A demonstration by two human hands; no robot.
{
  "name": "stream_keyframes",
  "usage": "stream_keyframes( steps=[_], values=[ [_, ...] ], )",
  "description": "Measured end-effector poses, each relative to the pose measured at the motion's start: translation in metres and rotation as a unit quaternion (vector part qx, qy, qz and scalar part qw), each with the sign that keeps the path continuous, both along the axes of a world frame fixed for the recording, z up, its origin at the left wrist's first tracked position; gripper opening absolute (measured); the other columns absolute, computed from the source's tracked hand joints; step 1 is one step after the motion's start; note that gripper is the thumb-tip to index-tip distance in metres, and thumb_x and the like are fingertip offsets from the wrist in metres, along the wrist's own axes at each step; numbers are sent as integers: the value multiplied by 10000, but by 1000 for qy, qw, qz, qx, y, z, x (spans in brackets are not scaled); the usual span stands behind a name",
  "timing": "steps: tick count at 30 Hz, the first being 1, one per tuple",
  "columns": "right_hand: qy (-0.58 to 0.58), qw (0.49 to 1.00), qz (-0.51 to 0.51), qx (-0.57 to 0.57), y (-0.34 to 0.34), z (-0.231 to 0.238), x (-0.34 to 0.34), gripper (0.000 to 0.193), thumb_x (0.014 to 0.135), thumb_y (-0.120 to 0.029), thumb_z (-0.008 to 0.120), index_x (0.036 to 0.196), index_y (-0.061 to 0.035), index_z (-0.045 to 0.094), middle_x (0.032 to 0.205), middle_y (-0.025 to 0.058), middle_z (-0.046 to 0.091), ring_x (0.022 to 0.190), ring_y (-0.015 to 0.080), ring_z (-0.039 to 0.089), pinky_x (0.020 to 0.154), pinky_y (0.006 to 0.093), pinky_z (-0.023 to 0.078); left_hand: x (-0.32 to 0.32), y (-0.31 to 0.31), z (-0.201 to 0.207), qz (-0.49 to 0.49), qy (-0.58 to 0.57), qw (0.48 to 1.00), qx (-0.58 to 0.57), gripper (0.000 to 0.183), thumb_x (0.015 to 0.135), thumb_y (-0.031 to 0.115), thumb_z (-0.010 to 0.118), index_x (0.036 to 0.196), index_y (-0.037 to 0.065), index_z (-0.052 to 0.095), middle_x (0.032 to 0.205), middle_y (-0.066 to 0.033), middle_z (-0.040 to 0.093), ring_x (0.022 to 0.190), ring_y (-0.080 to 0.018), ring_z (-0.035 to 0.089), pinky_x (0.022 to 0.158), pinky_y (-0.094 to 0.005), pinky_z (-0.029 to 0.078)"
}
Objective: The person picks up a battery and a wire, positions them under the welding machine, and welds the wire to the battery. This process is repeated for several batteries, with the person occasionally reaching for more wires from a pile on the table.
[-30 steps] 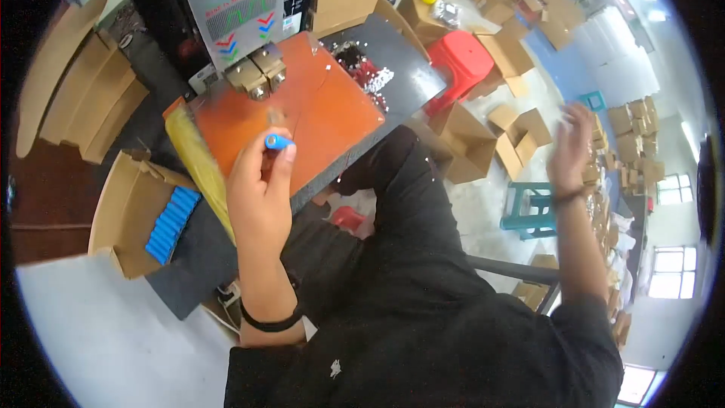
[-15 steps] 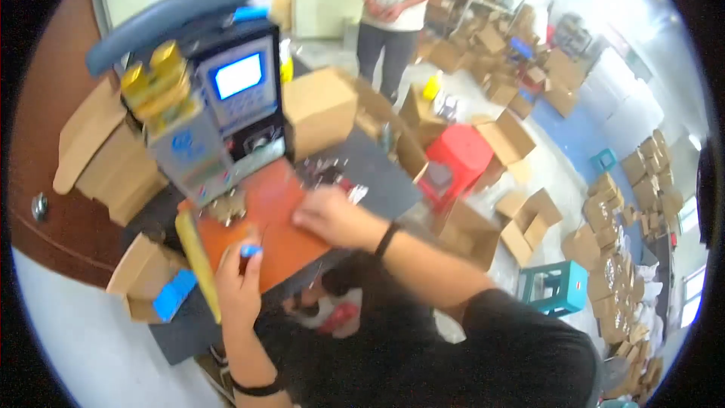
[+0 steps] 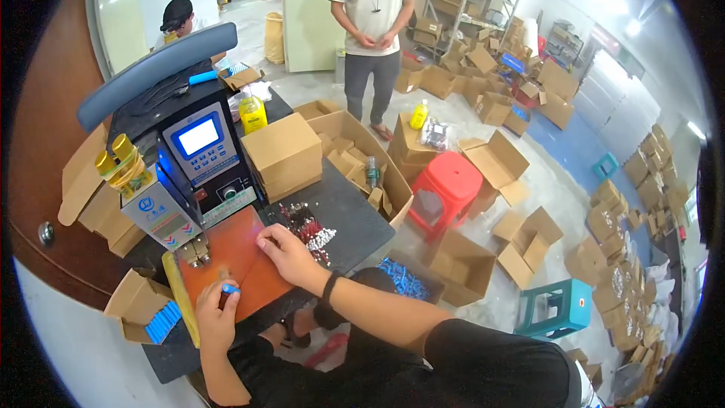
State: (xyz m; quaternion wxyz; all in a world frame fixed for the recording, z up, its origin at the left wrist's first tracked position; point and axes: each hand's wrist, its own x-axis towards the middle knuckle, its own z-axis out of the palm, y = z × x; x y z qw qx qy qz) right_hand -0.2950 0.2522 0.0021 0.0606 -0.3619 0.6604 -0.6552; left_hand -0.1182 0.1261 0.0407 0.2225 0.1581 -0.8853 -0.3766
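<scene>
My left hand (image 3: 216, 313) is closed around a small blue cylinder (image 3: 229, 289), whose end sticks out between thumb and fingers, above the near edge of an orange mat (image 3: 260, 278). Over the mat's right side, my right hand (image 3: 289, 255) has thumb and fingertips pinched together; whatever they hold is too small to make out. Beyond the left hand is a grey bench machine (image 3: 160, 211) with metal parts (image 3: 198, 252) low at its front. Its control box carries a lit screen (image 3: 199, 135). Small dark, red and white parts (image 3: 310, 233) lie in a pile beyond my right hand.
An open carton (image 3: 136, 302) with several blue cylinders (image 3: 163, 323) sits left of the mat. A closed carton (image 3: 282, 153) stands right of the machine. Right of the table are a red stool (image 3: 449, 181), a teal stool (image 3: 556, 307) and open boxes (image 3: 463, 266). A person (image 3: 371, 23) stands beyond.
The view has shifted and sharpened, with the machine now lower and further left. Both hands stay over the mat, the left still gripping the blue cylinder, the right still pinched.
</scene>
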Motion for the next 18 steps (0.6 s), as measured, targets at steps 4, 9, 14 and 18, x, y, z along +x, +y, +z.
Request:
stream_keyframes(
  steps=[4,9,14,18],
  values=[
    [49,997,-16,-52,-8,8,12,123,948,-121,575,1009,-16,592,953,109,593,923,246,592,836,332,467,2,-1,-9,8,8,1000,7,199,851,106,655,1026,14,640,1032,-140,650,991,-309,601,887,-385,452],
    [146,988,43,9,-10,20,23,144,910,-149,586,950,-12,600,915,166,621,915,367,592,828,421,472,-2,3,-9,46,41,997,35,220,855,116,647,1051,16,640,1023,-148,635,950,-321,594,871,-388,445],
    [221,966,80,107,-7,24,31,141,895,-154,575,930,-20,602,892,149,632,900,365,605,801,443,479,1,2,-6,29,22,998,-44,234,881,148,619,1063,2,630,973,-161,616,926,-337,580,844,-403,442],
    [203,974,56,83,-9,24,30,139,891,-153,569,915,-20,599,868,151,627,881,369,607,778,443,485,2,0,-9,28,32,997,-67,251,888,170,613,1066,-8,621,980,-163,612,933,-347,575,845,-415,436]
  ],
)
